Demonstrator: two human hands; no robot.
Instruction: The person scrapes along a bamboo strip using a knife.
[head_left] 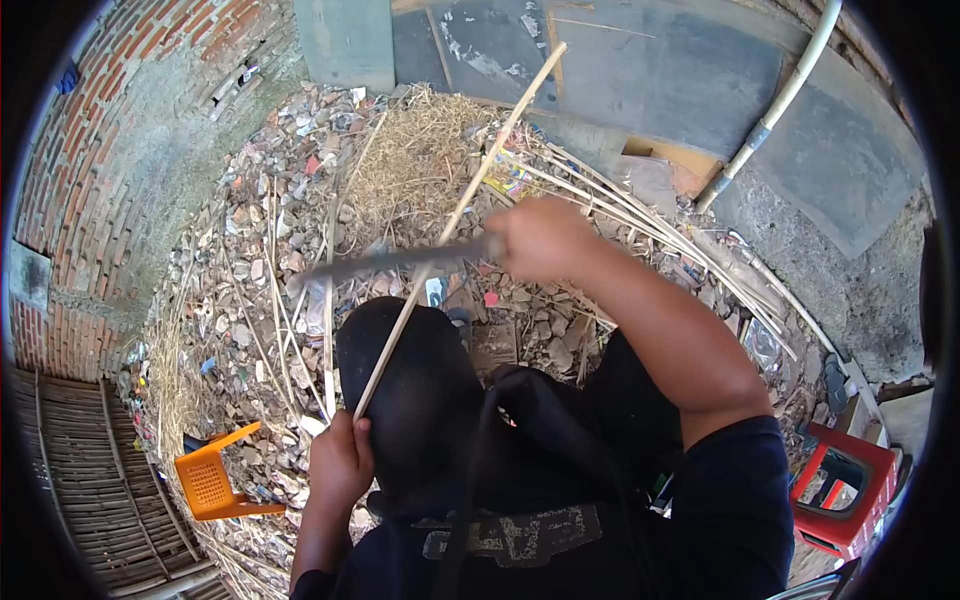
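Observation:
A long pale strip [470, 190], like split bamboo, slants from my left knee up to the far wall. Its lower end is in my left hand [340, 460], whose fingers are closed round it beside the knee. My right hand [540, 240] is closed on the handle of a long dark blade [390, 260], blurred by motion. The blade lies level across the strip, above the knee, its tip pointing left. Whether its edge touches the strip I cannot tell.
Rubble [240, 290] covers the ground, with dry shavings [420, 150] at the far side. More pale strips [680, 240] lie to the right and left. An orange plastic chair [208, 480] is at the lower left, a red stool [855, 500] at the lower right. Brick wall [120, 130] at left.

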